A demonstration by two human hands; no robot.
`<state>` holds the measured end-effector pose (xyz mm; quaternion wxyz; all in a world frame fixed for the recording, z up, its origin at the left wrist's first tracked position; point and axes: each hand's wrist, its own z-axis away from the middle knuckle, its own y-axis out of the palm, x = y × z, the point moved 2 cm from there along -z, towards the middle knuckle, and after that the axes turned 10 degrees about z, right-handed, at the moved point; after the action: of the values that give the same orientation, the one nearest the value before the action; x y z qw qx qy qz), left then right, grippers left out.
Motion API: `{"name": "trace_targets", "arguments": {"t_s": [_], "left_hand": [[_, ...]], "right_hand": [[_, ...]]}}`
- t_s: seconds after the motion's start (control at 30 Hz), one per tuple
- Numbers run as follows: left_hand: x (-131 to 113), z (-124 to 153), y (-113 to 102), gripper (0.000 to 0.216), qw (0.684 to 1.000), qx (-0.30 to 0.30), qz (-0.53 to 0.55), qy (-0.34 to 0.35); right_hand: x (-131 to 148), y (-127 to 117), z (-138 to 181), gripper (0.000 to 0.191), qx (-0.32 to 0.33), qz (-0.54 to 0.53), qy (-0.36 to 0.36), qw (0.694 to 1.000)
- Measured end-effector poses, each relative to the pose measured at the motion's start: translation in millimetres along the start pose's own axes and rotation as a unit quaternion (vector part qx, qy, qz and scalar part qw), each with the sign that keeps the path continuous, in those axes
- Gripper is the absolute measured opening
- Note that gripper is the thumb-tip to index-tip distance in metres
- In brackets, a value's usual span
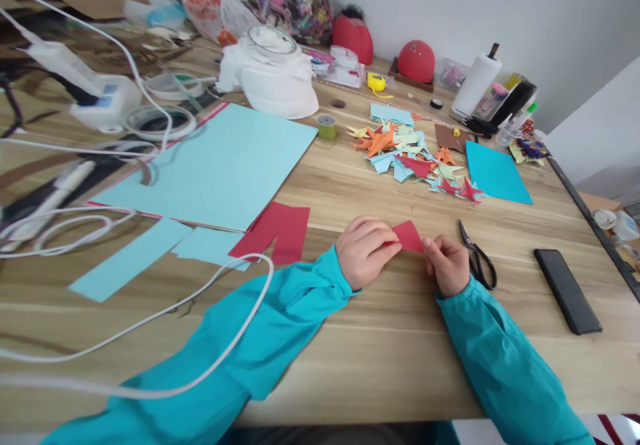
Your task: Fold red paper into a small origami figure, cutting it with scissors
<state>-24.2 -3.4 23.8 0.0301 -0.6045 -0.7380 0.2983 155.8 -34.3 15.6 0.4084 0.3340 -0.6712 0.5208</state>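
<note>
A small piece of red paper (pixel 409 237) is stretched between my two hands, just above the wooden table. My left hand (pixel 367 248) pinches its left side between thumb and fingers. At its right edge, my right hand (pixel 447 263) grips it with the thumb against curled fingers. Black-handled scissors (pixel 479 258) lie just right of my right hand. Left of my left hand are cut red paper pieces (pixel 291 228) and light blue paper strips (pixel 133 258). Beyond my hands spreads a pile of folded paper shapes (pixel 395 148) in orange, blue, green, yellow and red.
A large light blue sheet (pixel 225 165) covers the left of the table. White cables (pixel 200 295) cross my left sleeve. A phone (pixel 567 291) lies at the right, with turquoise paper (pixel 497 171) behind it. A thread spool (pixel 327 127) and a yellow tape measure (pixel 376 83) stand farther back.
</note>
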Motion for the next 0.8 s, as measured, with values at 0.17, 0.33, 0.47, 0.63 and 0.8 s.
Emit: {"name": "trace_targets", "arguments": {"t_s": [0.17,0.33,0.47,0.63,0.8], "left_hand": [[2.4,2.1,3.4,0.015,1.000,0.004,-0.009,0.027],[-2.5,2.1,8.7,0.015,0.998,-0.010,0.001,0.055],[-8.3,1.5,11.5,0.014,0.998,-0.007,-0.035,0.059],[-12.9,-0.8,10.5,0.011,0.992,0.013,-0.098,0.076],[-8.9,-2.2,6.0,0.014,0.990,0.026,-0.117,0.074]], "right_hand": [[20.2,-0.1,9.9,0.010,-0.068,0.231,-0.288,0.927],[22.9,9.1,14.6,0.012,-0.061,0.309,-0.431,0.846],[21.8,8.1,14.3,0.016,-0.061,0.343,-0.475,0.808],[20.2,7.0,14.1,0.015,-0.044,0.386,-0.491,0.779],[16.5,4.4,11.5,0.015,-0.045,0.402,-0.479,0.779]]}}
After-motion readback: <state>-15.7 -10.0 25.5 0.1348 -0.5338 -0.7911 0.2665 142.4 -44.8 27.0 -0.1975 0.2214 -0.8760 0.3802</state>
